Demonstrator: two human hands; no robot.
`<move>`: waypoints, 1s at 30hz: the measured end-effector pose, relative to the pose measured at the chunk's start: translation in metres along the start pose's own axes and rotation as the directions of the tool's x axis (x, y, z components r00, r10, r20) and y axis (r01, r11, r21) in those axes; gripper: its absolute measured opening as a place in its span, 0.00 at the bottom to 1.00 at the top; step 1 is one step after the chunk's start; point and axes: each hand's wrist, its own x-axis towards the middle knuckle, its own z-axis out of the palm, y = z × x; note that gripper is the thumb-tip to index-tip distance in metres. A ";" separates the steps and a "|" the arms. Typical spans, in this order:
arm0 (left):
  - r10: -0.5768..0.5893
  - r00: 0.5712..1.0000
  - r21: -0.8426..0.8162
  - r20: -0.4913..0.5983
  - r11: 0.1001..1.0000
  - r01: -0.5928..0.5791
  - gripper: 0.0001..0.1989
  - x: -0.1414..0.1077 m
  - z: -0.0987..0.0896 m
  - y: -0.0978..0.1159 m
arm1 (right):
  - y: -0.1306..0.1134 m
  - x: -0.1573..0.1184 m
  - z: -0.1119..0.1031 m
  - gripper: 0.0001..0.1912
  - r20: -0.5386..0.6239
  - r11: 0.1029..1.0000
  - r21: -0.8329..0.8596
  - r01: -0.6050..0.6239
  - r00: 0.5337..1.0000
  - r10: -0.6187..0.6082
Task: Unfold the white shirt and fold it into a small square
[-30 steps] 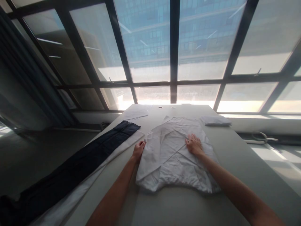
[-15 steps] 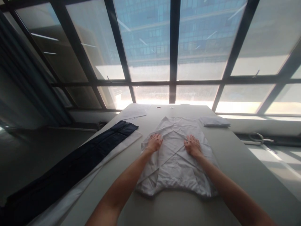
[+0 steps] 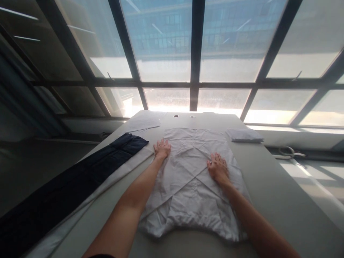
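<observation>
A creased white garment [image 3: 190, 179] lies spread on the pale table [image 3: 271, 200], its gathered, curved edge nearest me. My left hand [image 3: 162, 148] rests flat at the garment's upper left edge, fingers spread. On the right part of the cloth, my right hand [image 3: 218, 167] lies palm down with its fingers apart. Neither hand holds anything. Left of the garment, dark folded trousers [image 3: 88, 179] lie lengthwise over a long white cloth [image 3: 129, 168].
A folded white cloth [image 3: 245, 135] sits at the table's right edge. Flat white fabric [image 3: 142, 121] lies at the far left corner. Two round holes are near the far edge, before large windows. A coiled hose or cable [image 3: 291, 153] is beyond the table's right side.
My left hand has moved left and away from me, to the garment's edge. The garment's upper left part is spread wider and flatter. The view has shifted slightly; my right hand stays on the cloth.
</observation>
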 end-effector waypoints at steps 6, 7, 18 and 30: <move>-0.014 0.999 -0.047 0.052 0.999 0.016 0.29 0.014 -0.017 0.005 | -0.001 -0.001 -0.003 0.34 0.005 1.000 0.014 -0.011 1.000 0.011; -0.012 0.999 -0.044 0.041 0.999 0.014 0.28 0.009 -0.021 0.009 | -0.002 -0.001 -0.003 0.34 0.005 1.000 0.018 -0.015 1.000 0.015; 0.528 0.842 -0.053 0.108 0.849 -0.526 0.29 -0.131 -0.010 0.033 | 0.000 0.000 -0.004 0.33 -0.020 0.997 0.070 -0.007 1.000 0.008; 0.464 0.883 -0.067 -0.068 0.881 -0.468 0.25 -0.185 -0.064 -0.024 | -0.008 -0.061 -0.051 0.22 -0.197 0.907 0.279 0.316 0.943 -0.268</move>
